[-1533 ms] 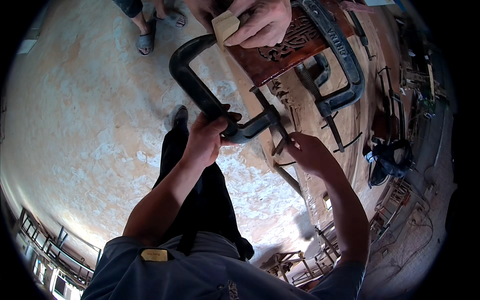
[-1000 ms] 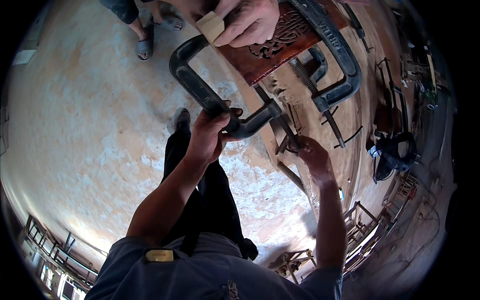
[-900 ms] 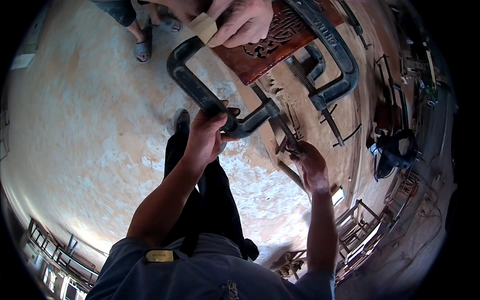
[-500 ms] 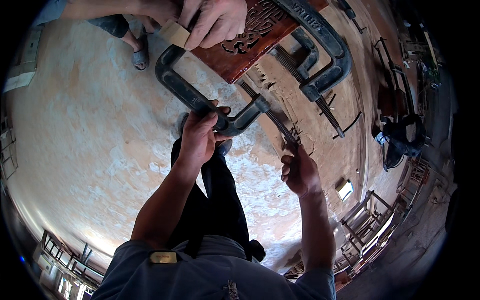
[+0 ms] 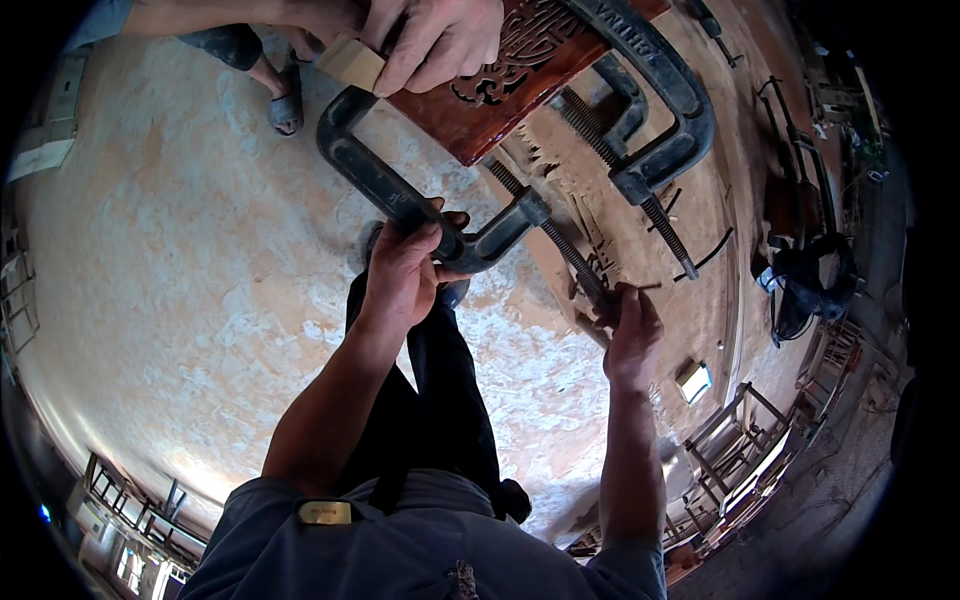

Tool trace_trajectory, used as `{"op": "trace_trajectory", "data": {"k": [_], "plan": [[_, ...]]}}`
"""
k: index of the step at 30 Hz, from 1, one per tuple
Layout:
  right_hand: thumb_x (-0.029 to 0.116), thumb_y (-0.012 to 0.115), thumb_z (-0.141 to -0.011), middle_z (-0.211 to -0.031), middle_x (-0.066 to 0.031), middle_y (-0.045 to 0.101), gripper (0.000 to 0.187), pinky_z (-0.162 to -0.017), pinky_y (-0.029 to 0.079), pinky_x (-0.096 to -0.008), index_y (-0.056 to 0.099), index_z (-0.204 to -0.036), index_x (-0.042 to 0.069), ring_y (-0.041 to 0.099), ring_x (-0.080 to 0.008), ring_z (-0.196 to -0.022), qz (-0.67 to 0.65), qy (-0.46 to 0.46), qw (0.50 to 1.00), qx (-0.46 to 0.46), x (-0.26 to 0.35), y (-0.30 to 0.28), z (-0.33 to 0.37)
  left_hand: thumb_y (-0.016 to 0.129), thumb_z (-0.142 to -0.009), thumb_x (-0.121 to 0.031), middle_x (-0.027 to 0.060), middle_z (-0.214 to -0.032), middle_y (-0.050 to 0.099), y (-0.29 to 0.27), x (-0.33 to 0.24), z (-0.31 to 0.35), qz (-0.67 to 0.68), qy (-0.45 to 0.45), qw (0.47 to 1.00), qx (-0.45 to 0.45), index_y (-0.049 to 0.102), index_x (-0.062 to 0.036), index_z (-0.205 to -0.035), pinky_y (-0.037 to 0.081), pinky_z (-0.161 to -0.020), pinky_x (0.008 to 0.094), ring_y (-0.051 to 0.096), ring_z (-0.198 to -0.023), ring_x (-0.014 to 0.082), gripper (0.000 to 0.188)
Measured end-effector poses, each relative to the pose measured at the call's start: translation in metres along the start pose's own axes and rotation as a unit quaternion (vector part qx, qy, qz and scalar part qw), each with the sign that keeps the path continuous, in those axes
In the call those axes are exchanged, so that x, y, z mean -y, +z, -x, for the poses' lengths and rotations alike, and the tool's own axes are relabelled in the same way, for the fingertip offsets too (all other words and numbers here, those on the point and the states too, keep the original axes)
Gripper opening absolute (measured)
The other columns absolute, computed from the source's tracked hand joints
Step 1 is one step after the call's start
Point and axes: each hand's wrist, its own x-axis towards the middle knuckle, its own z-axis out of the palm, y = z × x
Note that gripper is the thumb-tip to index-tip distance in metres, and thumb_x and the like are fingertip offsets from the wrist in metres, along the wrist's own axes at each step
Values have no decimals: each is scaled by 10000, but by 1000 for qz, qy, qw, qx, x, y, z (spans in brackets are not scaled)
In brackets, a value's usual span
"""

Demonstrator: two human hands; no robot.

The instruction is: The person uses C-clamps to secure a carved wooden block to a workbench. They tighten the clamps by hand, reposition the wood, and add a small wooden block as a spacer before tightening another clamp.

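My left hand (image 5: 402,275) is wrapped round the frame of a dark G-clamp (image 5: 375,185). My right hand (image 5: 632,335) pinches the outer end of that clamp's threaded screw, by its thin crossbar. The clamp spans the end of a glossy red-brown carved wooden panel (image 5: 480,130). A pale wood block (image 5: 351,65) sits at the clamp's far jaw, against the panel's left side. Another person's hand (image 5: 440,45) presses over the block and panel from the top. A second, larger G-clamp (image 5: 680,130) grips the panel further right, with nobody's hand on it.
A wooden bench top (image 5: 690,310) under the clamps carries wood scraps and a thin curved dark rod (image 5: 714,254). More clamps (image 5: 715,30) lie at the upper right. A dark bag-like bundle (image 5: 805,285) is at the right. The other person's sandalled foot (image 5: 286,112) stands at upper left.
My right hand has shifted slightly right and turned on the screw's end, and the crossbar now sticks out to the right. My left hand keeps its hold on the clamp.
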Motion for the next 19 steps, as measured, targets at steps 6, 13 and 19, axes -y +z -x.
{"op": "trace_trajectory", "data": {"k": [6, 13, 19], "plan": [[255, 494, -973, -803, -111, 663, 271, -505, 513, -265, 549, -1046, 0, 634, -158, -599, -48, 46, 998, 1, 7, 2, -11, 537, -937, -103, 143, -1140, 617, 0, -1, 0, 10, -7, 1000, 4, 517, -107, -1233, 615, -700, 477, 673, -939, 265, 296], [279, 460, -980, -860, -123, 667, 284, -503, 559, -300, 570, -988, 17, 641, -195, -574, -165, 99, 981, 35, 7, -4, -24, 547, -930, -99, 136, -1117, 625, 3, -2, 1, 3, -3, 1000, -10, 518, -106, -1215, 615, -678, 468, 677, -925, 260, 286], [312, 512, -948, -837, -114, 665, 307, -452, 547, -298, 570, -1013, 18, 642, -227, -560, -198, 215, 950, 112, -6, -2, -36, 585, -920, -131, 145, -1156, 609, -1, -2, 1, -14, -10, 1000, -20, 494, -139, -1253, 614, -649, 457, 675, -945, 268, 345]]}}
